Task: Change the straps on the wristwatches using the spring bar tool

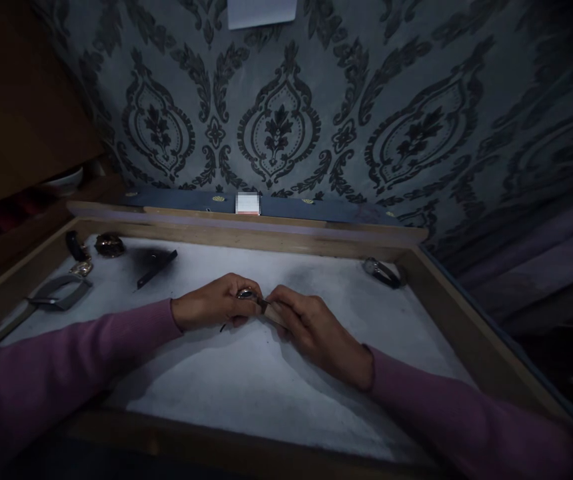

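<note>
My left hand (216, 301) is closed around a small watch (246, 293), whose round, shiny case shows between thumb and fingers. A thin dark end sticks out below that hand. Just to the right, my right hand (311, 327) pinches a flat, tan, strap-like piece (274, 315) that reaches toward the watch case. Whether this piece is joined to the watch is hidden by the fingers. Both hands nearly touch, above the white bottom of a shallow wooden tray (236, 237).
At the tray's left lie a dark-strapped gold watch (80, 267), a dark gold bracelet-like item (109, 245), a grey strap loop (60, 292) and a thin black strap (157, 268). Another black-strapped watch (382, 272) lies far right. A small white box (248, 203) stands behind the rim.
</note>
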Action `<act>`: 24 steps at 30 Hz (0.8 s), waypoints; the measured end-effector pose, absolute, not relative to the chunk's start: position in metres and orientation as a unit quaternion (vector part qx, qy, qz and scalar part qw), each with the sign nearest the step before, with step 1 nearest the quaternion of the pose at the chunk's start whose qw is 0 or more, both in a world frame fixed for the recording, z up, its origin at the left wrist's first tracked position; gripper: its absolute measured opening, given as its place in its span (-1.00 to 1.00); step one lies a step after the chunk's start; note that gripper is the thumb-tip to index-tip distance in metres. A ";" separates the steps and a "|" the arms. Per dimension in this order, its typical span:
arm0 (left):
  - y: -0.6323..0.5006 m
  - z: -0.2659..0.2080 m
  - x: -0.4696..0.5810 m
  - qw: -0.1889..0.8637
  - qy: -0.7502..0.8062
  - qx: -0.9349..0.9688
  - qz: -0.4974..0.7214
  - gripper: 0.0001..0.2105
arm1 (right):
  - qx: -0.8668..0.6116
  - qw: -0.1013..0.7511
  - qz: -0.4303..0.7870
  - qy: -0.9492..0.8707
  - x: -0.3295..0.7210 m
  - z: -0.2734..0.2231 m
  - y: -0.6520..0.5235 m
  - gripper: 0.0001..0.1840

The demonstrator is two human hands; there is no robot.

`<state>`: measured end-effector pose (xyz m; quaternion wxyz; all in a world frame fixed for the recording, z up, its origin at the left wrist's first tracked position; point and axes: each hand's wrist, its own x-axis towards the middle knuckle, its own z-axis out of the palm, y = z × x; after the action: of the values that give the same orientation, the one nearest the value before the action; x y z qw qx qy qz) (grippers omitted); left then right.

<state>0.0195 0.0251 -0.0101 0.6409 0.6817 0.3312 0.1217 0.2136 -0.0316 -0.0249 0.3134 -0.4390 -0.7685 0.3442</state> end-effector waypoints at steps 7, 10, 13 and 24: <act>0.024 -0.011 0.020 0.634 0.330 0.688 0.125 -0.85 | -0.444 0.299 0.333 -0.776 0.212 -0.025 -0.033 -0.78; 0.023 -0.011 0.020 0.635 0.326 0.689 0.126 -0.87 | -0.442 0.298 0.329 -0.780 0.212 -0.025 -0.033 -0.78; 0.023 -0.012 0.019 0.637 0.322 0.689 0.129 -0.86 | -0.442 0.292 0.326 -0.783 0.212 -0.024 -0.032 -0.77; 0.021 -0.011 0.021 0.630 0.332 0.690 0.129 -0.83 | -0.444 0.279 0.328 -0.785 0.211 -0.025 -0.032 -0.80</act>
<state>0.0207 0.0212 -0.0112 0.6296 0.6903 0.3324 0.1292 0.2111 -0.0319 -0.0252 0.2790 -0.4445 -0.7854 0.3282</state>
